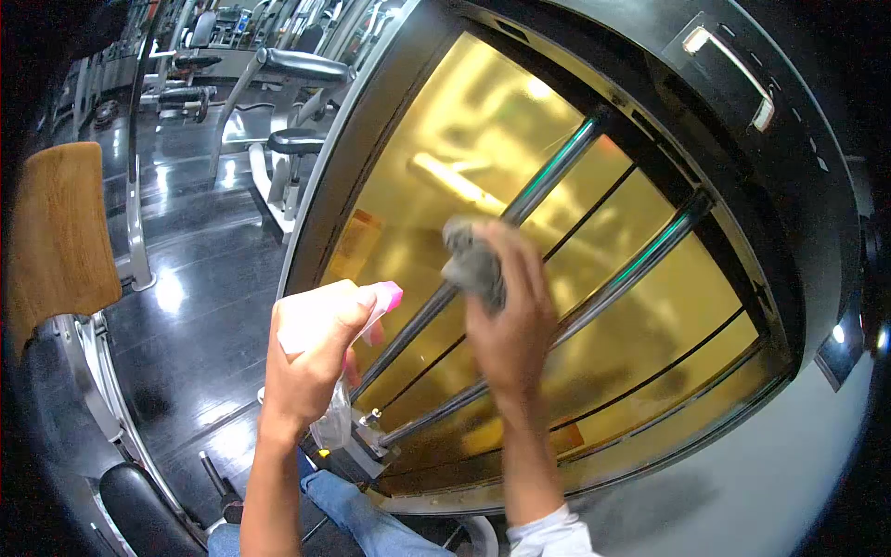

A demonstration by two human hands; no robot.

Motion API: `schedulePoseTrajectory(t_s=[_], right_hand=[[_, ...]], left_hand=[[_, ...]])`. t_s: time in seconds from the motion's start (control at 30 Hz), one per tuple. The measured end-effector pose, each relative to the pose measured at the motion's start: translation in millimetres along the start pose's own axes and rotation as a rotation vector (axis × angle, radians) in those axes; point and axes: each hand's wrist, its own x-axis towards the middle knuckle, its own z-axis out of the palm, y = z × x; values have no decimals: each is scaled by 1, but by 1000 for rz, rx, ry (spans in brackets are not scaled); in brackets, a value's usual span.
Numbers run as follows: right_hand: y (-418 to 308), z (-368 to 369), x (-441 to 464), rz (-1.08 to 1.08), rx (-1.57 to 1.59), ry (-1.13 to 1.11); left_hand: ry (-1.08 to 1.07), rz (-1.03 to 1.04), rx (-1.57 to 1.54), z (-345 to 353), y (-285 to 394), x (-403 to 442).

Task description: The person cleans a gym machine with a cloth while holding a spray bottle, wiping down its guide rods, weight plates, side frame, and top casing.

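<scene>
Your right hand (520, 302), grasping a gray cloth (479, 271), hung before the left metal bar (551, 173), contact unclear, the bar slanting lower left to upper right across the gold panel (441, 102), your left hand (308, 371) gripping a spray bottle (332, 425) farther left.

My right fingers (527, 265) hold a matt, rumpled grey cloth (481, 274); my left fingers (348, 316) grip a spray bottle (332, 427) of clear plastic with a pink plastic nozzle (391, 295). The gold panel (418, 200) is glossy and reflective, its bars (650, 255) polished like metal. The floor (186, 362) looks dark, smooth and shiny, the brown board (67, 232) wood-grained.
</scene>
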Motion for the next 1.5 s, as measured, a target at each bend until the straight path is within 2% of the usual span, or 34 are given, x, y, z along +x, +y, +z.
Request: schedulePoseTrajectory(t_s=[0.03,0.07,0.13,0.17,0.23,0.27,0.3,0.37,0.5,0.6,0.63,0.7,0.73,0.83,0.87,1.0,1.03,1.17,1.23,1.3,1.37,1.5], right_hand=[[2,-4,19,-97,-105,5],[3,-8,34,-94,-104,4],[1,-10,53,72,-376,-210],[0,-8,53,70,-374,-213],[-5,-2,51,156,-507,-389],[-1,4,44,80,-547,-443],[-1,12,35,78,-548,-447],[-6,33,16,110,-523,-594],[5,68,-17,109,-452,-614],[5,69,-33,-92,-406,-884],[15,81,-55,-177,-408,-830],[11,90,-75,-166,-495,-838],[16,95,-75,-34,-337,-752],[21,72,-58,-12,-190,-647],[14,59,-49,57,-164,-651],[0,11,-13,72,-104,-529],[0,3,-4,128,-133,-436],[9,7,-13,233,-220,-235],[12,24,-37,226,-217,-214],[9,38,-61,321,-91,-212],[10,52,-82,287,-97,-238],[-5,71,-106,399,49,-211]], left_hand=[[-4,-1,-4,0,1,0],[-4,-3,-3,-1,2,-1],[-15,-12,3,-3,4,-1],[-12,-15,2,-4,4,-1],[-1,-5,2,-4,4,-1],[1,-7,0,-4,4,-1],[7,-15,3,-3,5,-1],[14,-22,6,-3,5,-2],[18,0,8,-6,6,-2],[29,-21,1,-6,8,-2],[31,-43,5,-6,9,-1],[19,-42,18,-6,8,-2],[4,-31,14,-5,6,-2],[-10,-33,39,-7,7,-2],[-12,-48,38,-8,7,-1],[13,-47,5,-6,6,0],[13,-52,6,-6,5,0],[-18,-69,23,-4,4,1],[-21,-79,32,-3,3,1],[-12,-73,33,-1,2,1],[-16,-66,42,-1,1,2],[-26,-62,62,-3,2,2]])
